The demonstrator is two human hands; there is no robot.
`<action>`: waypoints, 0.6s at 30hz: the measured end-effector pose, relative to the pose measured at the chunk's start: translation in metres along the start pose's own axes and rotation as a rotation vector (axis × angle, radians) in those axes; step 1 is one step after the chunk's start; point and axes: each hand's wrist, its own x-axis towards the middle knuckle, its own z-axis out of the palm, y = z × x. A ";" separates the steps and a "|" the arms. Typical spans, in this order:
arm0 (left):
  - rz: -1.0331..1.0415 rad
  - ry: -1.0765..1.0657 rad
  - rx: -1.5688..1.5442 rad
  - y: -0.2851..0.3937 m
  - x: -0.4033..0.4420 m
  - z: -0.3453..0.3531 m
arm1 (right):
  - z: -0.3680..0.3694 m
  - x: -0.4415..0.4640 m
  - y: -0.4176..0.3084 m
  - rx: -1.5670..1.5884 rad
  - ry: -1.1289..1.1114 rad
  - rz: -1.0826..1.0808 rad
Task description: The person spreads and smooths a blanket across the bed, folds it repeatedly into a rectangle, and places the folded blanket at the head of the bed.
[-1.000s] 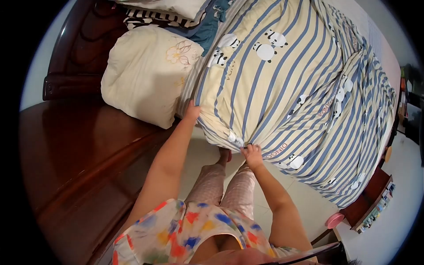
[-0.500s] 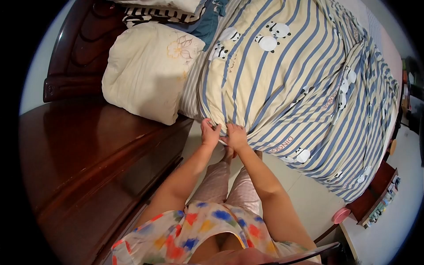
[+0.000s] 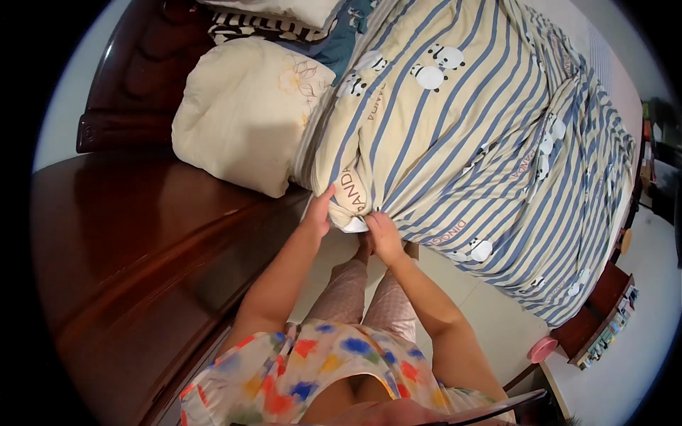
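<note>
A cream quilt cover (image 3: 440,135) with blue stripes and pandas lies rumpled over the bed, its near edge hanging down in front of me. My left hand (image 3: 321,211) grips the cover's left corner edge, fingers partly hidden by the cloth. Just to the right, my right hand (image 3: 383,234) is closed on the same near edge. Between the two hands the fabric bunches up, showing printed letters and a small white patch. A cream pillow (image 3: 241,117) with a stitched flower rests left of the cover.
A dark wooden headboard (image 3: 145,78) and a glossy wooden cabinet (image 3: 149,234) stand at the left. Folded clothes (image 3: 266,28) lie behind the pillow. Tiled floor (image 3: 476,312) shows below the bed, with a pink round object (image 3: 542,349) at the right.
My hands came together at the edge, then moved slightly apart. The left hand shifted left onto the corner, and printed letters now show between the hands.
</note>
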 end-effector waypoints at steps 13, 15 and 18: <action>0.033 -0.226 0.186 0.055 -0.082 0.049 | -0.135 0.052 -0.075 0.371 0.296 0.168; 0.049 -0.214 0.178 0.056 -0.087 0.056 | -0.134 0.056 -0.089 0.402 0.178 0.258; 0.052 -0.164 0.201 0.063 -0.091 0.066 | -0.126 0.054 -0.079 0.459 -0.121 0.515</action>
